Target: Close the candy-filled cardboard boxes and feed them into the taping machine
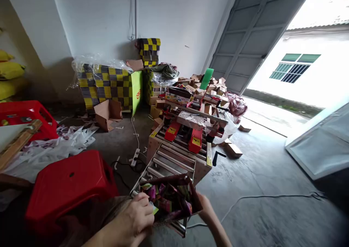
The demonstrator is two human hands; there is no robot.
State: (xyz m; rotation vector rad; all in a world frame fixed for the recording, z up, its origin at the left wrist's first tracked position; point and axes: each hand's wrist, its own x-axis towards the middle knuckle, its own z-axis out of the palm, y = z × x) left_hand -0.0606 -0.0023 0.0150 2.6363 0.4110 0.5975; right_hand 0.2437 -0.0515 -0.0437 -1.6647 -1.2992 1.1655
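1. Head view: an open carton [167, 178] full of bright packets [166, 200] sits on the near end of the roller machine [177, 156].
2. Left hand [136, 218] is curled closed over the carton's near-left rim, fingertips among the packets.
3. Right hand [205, 207] lies against the carton's right wall. Its fingers are hidden, so I cannot tell its grip.
4. Red stool [68, 185] stands just left of the machine.

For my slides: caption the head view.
Left hand at a box of packets, right hand on its side, atop a roller machine.
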